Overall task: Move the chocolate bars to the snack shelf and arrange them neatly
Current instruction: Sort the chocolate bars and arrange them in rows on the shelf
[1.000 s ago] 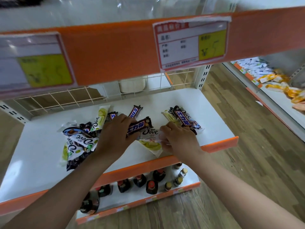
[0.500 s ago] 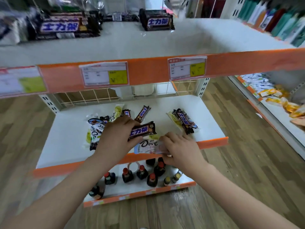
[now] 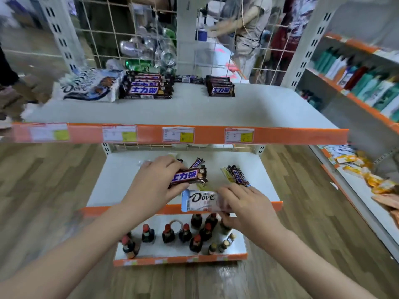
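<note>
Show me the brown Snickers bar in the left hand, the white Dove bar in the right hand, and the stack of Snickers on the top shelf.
brown Snickers bar (image 3: 188, 177): head view, blue lettering.
white Dove bar (image 3: 199, 199): head view, logo.
Snickers stack (image 3: 145, 88): head view, wrapper front.

— What is sitting on the white top shelf?

— Stacked brown chocolate bars at eleven o'clock, white Dove packs lying left of them.

— And lower?

— Loose bars are lying on the middle shelf; dark glass bottles are standing beneath, at six o'clock.

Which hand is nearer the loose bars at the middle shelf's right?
Right. The right hand sits just in front of the loose bars; the left hand is further left, holding a Snickers.
</note>
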### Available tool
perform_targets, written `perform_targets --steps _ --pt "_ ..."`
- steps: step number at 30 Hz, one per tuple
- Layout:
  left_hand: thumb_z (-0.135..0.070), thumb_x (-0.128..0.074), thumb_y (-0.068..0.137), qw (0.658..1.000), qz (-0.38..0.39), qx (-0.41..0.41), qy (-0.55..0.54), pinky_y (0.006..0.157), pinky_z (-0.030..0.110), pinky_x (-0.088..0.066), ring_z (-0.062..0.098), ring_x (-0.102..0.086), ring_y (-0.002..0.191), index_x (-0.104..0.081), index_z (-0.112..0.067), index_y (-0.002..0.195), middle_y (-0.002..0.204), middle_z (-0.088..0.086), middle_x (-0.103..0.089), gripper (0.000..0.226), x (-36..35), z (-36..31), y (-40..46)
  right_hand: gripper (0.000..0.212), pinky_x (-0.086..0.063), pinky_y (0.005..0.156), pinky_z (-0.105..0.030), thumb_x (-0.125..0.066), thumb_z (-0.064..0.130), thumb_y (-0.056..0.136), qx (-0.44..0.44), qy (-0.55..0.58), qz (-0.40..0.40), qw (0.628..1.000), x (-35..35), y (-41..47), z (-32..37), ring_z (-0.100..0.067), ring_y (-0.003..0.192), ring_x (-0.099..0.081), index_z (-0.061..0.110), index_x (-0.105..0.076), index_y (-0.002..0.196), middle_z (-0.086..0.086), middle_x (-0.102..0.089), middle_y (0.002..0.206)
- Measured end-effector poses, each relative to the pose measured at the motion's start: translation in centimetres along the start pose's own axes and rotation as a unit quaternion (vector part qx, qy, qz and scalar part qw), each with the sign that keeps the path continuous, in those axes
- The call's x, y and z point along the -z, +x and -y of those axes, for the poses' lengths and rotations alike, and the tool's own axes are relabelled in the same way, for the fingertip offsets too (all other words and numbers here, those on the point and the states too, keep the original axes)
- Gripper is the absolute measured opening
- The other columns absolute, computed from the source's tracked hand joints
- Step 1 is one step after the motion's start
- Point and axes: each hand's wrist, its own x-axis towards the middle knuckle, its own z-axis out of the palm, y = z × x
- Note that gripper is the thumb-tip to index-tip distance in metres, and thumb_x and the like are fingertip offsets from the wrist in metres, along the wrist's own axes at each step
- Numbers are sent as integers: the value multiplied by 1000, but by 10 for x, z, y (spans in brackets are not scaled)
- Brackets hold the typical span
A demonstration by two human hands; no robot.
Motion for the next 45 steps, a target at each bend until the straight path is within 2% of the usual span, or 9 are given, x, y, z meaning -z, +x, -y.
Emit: perform_targets --steps 6,10,17,22,27,30,33,38,45 --pt "-41 -61 84 1000 0 0 22 84 34 -41 16 -52 103 -57 -23 117 110 -6 -57 37 43 -10 -13 40 -50 55 -26 -83 31 58 3 5 -28 1000 30 -6 10 -21 66 -64 13 -68 90 0 -65 81" --pt "-41 -61 84 999 -14 11 32 82 35 -43 15 -51 101 -58 -21 116 107 -5 -56 37 67 -14 -16 40 -51 56 -26 -80 31 60 11 12 -42 999 48 -8 14 -20 67 -65 13 -68 93 0 -66 83" --pt "-42 -61 84 999 -27 19 28 79 26 -35 12 -51 99 -59 -24 117 108 -8 -55 37 87 -16 -10 37 -51 57 -24 -83 34 55 39 0 -69 997 66 -1 6 -16 65 -63 17 -68 84 4 -66 81" --pt "-42 -60 85 999 -25 25 38 86 30 -36 13 -48 106 -57 -25 119 112 -7 -54 39 92 -13 4 41 -50 58 -21 -85 34 53 42 -8 -96 994 71 13 -4 -15 63 -63 18 -69 87 5 -67 83" --pt "-44 -60 84 998 -30 31 47 84 31 -35 13 -48 106 -57 -26 119 111 -8 -54 40 96 -6 26 30 -51 58 -21 -66 38 67 55 -22 -127 990 74 37 -19 -17 63 -64 17 -71 87 4 -68 83" --pt "-46 -59 84 998 -33 30 53 79 29 -33 12 -50 105 -58 -26 118 110 -9 -55 40 97 0 42 41 -51 60 -22 -82 33 53 58 -38 -132 989 74 53 -30 -17 67 -66 15 -72 89 3 -69 85" --pt "-47 -58 84 997 -32 37 55 80 29 -32 12 -49 106 -57 -27 118 111 -10 -55 39 99 10 60 41 -51 59 -23 -82 32 53 53 -46 -148 987 72 73 -42 -17 67 -66 16 -72 90 3 -69 86" --pt "-46 -58 85 997 -33 47 59 94 33 -36 14 -46 116 -56 -28 121 120 -9 -53 40 105 32 100 41 -53 58 -26 -81 29 54 50 -32 -163 985 71 113 -64 -20 64 -66 15 -71 92 2 -69 86" --pt "-44 -62 83 996 -58 33 54 86 25 -32 11 -50 110 -58 -29 118 115 -12 -55 38 102 59 151 44 -53 61 -27 -85 27 54 46 -22 -155 987 62 160 -96 -19 64 -66 16 -70 94 1 -69 89"
